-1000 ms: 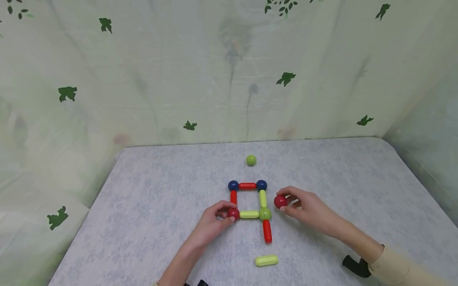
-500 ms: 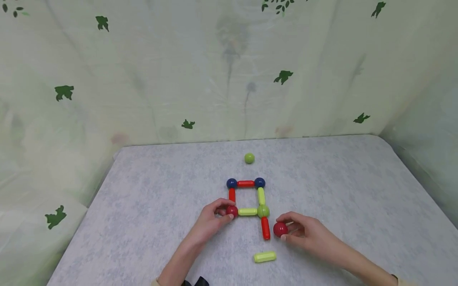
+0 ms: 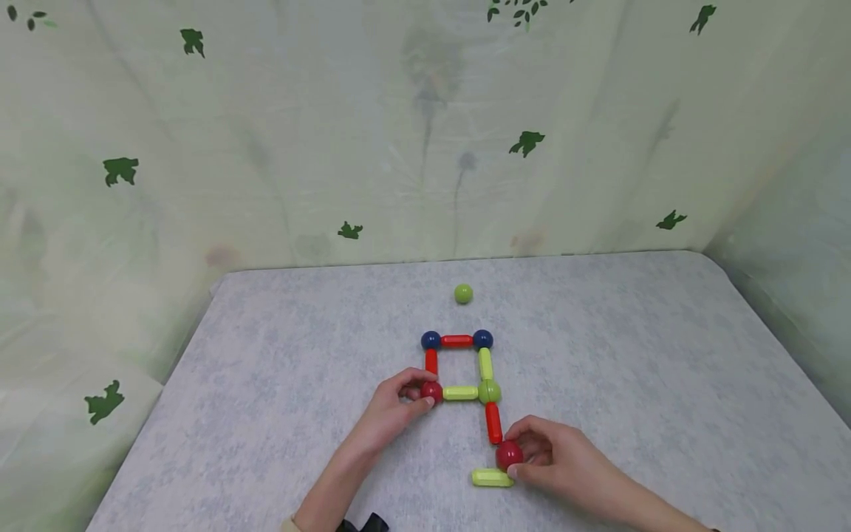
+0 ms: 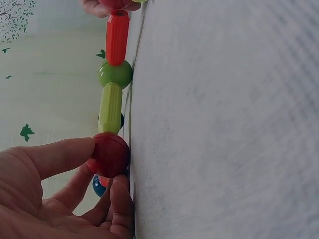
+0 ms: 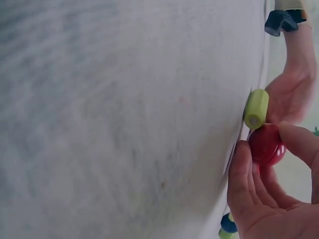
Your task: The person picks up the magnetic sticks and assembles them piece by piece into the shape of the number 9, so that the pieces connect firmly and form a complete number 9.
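Note:
My left hand (image 3: 391,415) pinches a red ball (image 3: 433,392) between thumb and fingers. That ball is the near left corner of a square of rods and balls lying on the table. A yellow-green rod (image 3: 460,393) joins it to a green ball (image 3: 489,391), from which a red rod (image 3: 493,423) points toward me. At that rod's near end, my right hand (image 3: 565,457) holds a second red ball (image 3: 509,454) by thumb and fingertips. Just in front of it lies a loose yellow-green rod (image 3: 490,478), partly overlapped by the right thumb.
Two blue balls (image 3: 431,340) with a red rod (image 3: 457,340) between them form the square's far side. Farther back a loose green ball (image 3: 463,293) rests on the grey table (image 3: 299,332). A leaf-patterned curtain (image 3: 279,148) hangs behind the table.
My right hand has brought its red ball toward me and slightly left, from beside the square to the near end of the red rod. The left hand keeps its grip in place.

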The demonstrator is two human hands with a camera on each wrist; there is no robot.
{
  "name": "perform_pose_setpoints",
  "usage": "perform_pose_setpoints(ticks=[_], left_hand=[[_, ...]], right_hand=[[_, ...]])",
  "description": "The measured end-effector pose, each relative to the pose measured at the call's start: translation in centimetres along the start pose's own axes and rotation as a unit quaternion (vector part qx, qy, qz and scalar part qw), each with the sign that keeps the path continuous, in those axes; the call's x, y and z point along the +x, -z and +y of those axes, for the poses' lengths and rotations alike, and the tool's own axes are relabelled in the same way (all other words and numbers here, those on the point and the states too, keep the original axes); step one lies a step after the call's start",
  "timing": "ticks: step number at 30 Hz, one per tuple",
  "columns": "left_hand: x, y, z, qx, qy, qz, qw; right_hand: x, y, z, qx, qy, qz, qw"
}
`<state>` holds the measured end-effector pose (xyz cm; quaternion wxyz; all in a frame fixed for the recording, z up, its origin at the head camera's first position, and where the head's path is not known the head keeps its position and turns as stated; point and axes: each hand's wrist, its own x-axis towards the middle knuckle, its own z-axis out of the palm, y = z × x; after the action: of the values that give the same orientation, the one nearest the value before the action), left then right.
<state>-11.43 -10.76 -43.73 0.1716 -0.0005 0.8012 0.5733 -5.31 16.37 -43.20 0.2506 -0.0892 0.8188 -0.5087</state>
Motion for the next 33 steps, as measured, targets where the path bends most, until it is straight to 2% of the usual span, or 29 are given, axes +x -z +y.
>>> perform_pose_setpoints(ticks=[8, 20, 23, 28, 30, 33], left_hand=[[0.0, 0.0, 0.0, -0.005, 0.005, 0.001, 1.0], [0.0, -0.2, 0.1, -0.004, 0.001, 0.0, 1.0], [-0.3, -0.2, 0.3, -0.002, -0.003, 0.013, 0.9999], [-0.9, -0.2, 1.2, 0.013, -0.011, 0.072, 0.9972], [-1.3, -0.2, 1.7, 0.025, -0.019, 0.087, 0.9957], [-2.1, -0.5, 2.5, 0.055, -0.042, 0.066, 0.9954]], right_hand=[[0.3, -0.8, -0.1, -0.025, 0.009, 0.014, 0.9995], [0.6, -0.9, -0.2, -0.037, -0.01, -0.012, 0.9992], [0.6, -0.9, -0.1, -0.035, -0.002, -0.02, 0.9992], [0.6, -0.9, -0.1, -0.032, -0.002, -0.019, 0.9993], [0.6, -0.9, -0.2, -0.031, -0.004, -0.016, 0.9994], [0.6, -1.0, -0.4, -0.032, 0.001, -0.018, 0.9993]])
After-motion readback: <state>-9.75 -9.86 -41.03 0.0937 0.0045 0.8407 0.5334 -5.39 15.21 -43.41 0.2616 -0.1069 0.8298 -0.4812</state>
